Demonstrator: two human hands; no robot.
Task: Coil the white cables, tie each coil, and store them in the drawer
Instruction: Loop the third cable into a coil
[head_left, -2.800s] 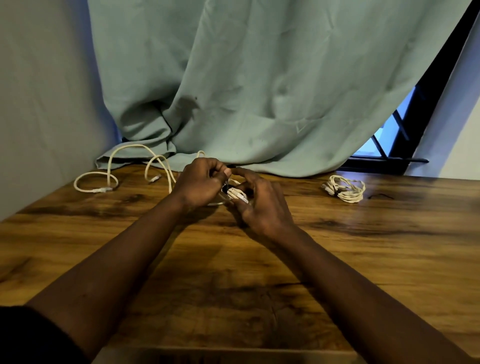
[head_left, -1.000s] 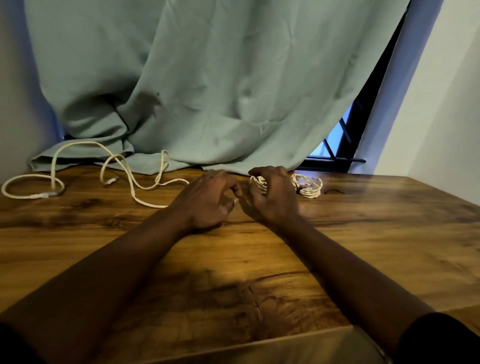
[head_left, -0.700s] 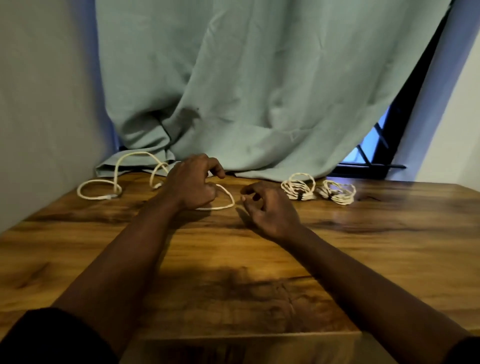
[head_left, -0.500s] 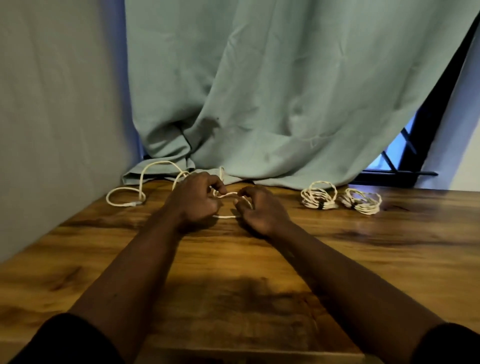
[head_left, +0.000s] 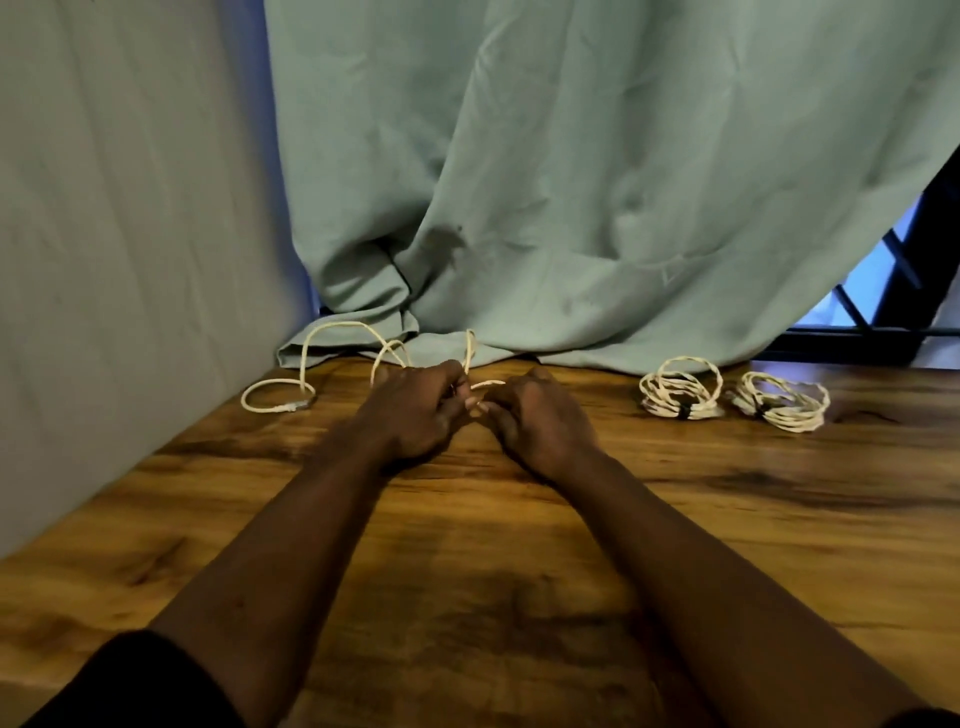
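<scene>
Your wooden table (head_left: 727, 519), with a curtain behind it.
A pale green curtain (head_left: 571, 182) drapes onto the table's far edge; you have a plain wall (head_left: 130, 260) along its left edge and a dark window frame (head_left: 852, 343) beyond the far right corner.

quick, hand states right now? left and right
Left hand: closed on the loose white cable.
Right hand: pinching the same cable.
</scene>
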